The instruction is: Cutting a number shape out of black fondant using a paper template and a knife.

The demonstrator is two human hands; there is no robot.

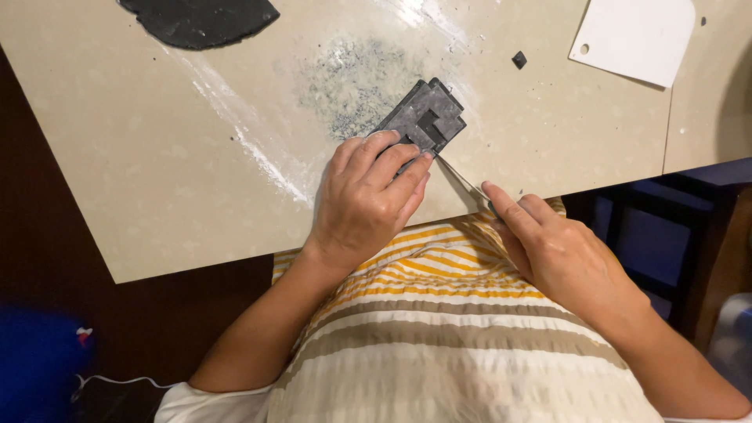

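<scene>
Head view looks straight down on a beige table (157,157) that fills the upper part of the frame, its near edge running on a slant above the person's lap. A smear of white powder (251,137) crosses the tabletop, and a grey, speckled dusty patch (352,82) lies just beyond the hands. The person's striped top (439,329), in yellow, brown and cream bands, fills the bottom centre. At the top left edge lies a flat sheet of black dough (200,17), cut off by the frame. At the top right rests a white scraper (634,35) with a small hole in one corner.

The left hand (364,200) lies flat, fingers spread and pressing down on the near end of a dark grey block (427,116) of stacked, stepped slabs, which sits on the table near its front edge. The right hand (560,254) is closed around a thin knife (462,182), forefinger stretched along it, the blade tip touching the block's near corner beside the left fingertips. A tiny black scrap (519,59) lies apart, toward the scraper.
</scene>
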